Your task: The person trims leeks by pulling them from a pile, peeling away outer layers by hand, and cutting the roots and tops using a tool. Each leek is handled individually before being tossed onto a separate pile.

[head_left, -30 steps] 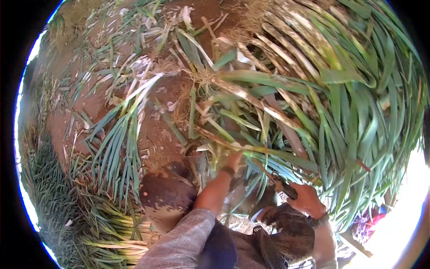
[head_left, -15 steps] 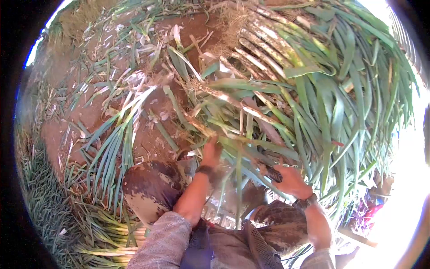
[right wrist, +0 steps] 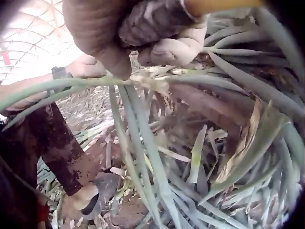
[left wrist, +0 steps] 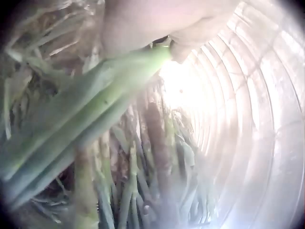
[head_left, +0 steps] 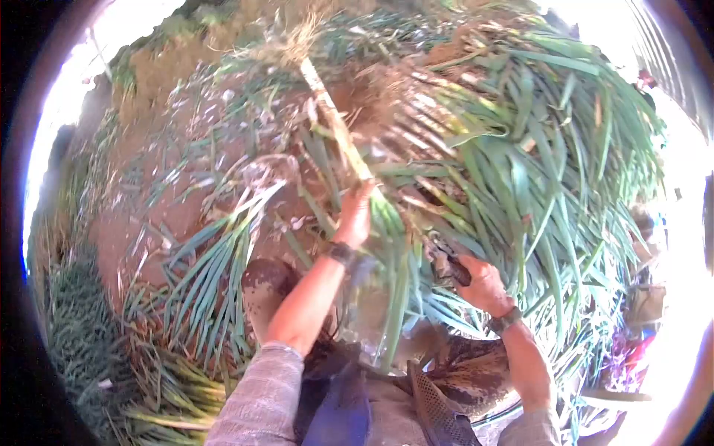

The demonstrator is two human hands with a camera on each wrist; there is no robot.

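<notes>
Head view: between 7 and 8 o'clock, one bundle of pale-stemmed plants (head_left: pixel 175 398) lies on the ground; above it, between 8 and 9, one loose bunch of green leaves (head_left: pixel 212 267) spreads over brown soil (head_left: pixel 123 245). At the centre, the left hand (head_left: pixel 355 215) is closed round one long leek-like stalk (head_left: pixel 335 123), its roots (head_left: pixel 297 46) towards 11 o'clock and its leaves drooping towards 6. The left wrist view shows the green leaves close under that hand. Two wristbands show, one per arm, and two knees in patterned trousers (head_left: pixel 468 372). At 4 o'clock, the right hand (head_left: pixel 483 286) is curled firmly round one dark handle (right wrist: pixel 155 21); in the right wrist view, a yellow part (right wrist: pixel 221 5) adjoins it. From 1 to 3 o'clock sprawls one big heap of similar plants (head_left: pixel 550 163), too many to count
</notes>
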